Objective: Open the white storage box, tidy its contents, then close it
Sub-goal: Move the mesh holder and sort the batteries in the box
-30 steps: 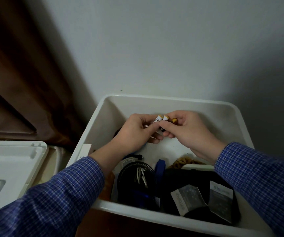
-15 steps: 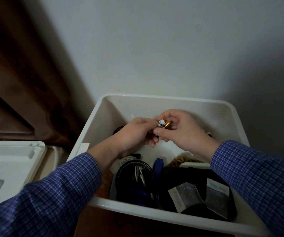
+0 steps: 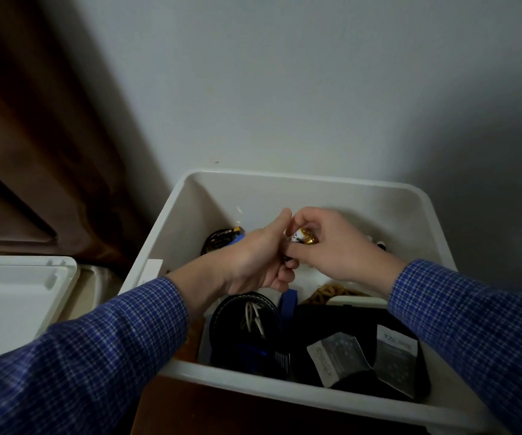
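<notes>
White storage box (image 3: 322,186) stands open, lid (image 3: 17,296) off to its left. Both hands meet above the far half: right hand (image 3: 344,249) pinches small batteries (image 3: 304,238), left hand (image 3: 253,262) curled round their lower ends. Long axes tilt up toward the far wall; both hands equally near.

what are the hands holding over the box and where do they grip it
Small white batteries with gold ends, pinched between both hands: the right hand near the gold ends, the left hand at the other end.

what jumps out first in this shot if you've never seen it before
Two hands, left and right, meet over the open white box, holding small gold-tipped batteries together. Below them lies dark clutter with two grey packets. The lid lies off to the left.
</notes>
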`<state>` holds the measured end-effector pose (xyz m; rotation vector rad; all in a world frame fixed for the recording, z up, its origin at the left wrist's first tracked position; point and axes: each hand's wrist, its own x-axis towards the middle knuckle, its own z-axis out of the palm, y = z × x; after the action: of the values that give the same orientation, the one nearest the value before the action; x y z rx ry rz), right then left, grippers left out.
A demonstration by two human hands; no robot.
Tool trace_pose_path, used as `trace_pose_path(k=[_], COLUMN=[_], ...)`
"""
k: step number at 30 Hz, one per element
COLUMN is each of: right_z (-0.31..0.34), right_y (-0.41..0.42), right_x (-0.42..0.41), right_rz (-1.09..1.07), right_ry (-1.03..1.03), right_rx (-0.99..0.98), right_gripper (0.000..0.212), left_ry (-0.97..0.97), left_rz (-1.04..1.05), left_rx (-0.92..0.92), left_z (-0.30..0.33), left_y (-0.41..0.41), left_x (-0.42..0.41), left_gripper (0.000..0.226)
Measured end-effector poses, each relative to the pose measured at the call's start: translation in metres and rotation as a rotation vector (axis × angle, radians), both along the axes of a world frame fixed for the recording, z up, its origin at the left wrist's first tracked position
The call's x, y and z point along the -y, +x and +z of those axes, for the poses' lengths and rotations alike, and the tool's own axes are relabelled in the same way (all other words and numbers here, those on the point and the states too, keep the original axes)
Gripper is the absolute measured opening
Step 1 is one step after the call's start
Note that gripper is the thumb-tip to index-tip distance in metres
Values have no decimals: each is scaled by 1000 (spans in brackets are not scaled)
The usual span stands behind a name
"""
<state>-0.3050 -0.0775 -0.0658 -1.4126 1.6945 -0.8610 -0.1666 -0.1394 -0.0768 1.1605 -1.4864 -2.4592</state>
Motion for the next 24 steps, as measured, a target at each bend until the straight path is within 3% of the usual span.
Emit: trace_pose_path(k=[3,6,8,12,14,18,21,24], right_z=[12,20,11,-22,-37,-62,-78,-88], right_y=[-19,-43,-49,-40,-33,-26,-24,-23], right_x=[-1,1,3,16,26,38,39,39], right_rz=[-76,-129,-138,-179,-225,-406,-490,-544], right_ry=[37,93,181,301,314,288,265,243], right_rx=[-132,-286,-390,-599,-689,-628,-520,-490], right_gripper=[18,19,19,13,16,13,11,10], left_ry=[-278,-767,-945,-1007,-962,-991,-1005,-970], left_rz=[-28,-75,-176,-372,-378,-352,-333,-332], left_rx=[199,416,504,664,684,682,684,643], left_z=[5,6,5,-8,-15,-22,-28,-36], left_y=[0,-5,-14,-38,-44,-49,-52,-54], left_x=[12,29,36,38,41,44,46,49], left_gripper=[67,40,31,43,37,7,26,18])
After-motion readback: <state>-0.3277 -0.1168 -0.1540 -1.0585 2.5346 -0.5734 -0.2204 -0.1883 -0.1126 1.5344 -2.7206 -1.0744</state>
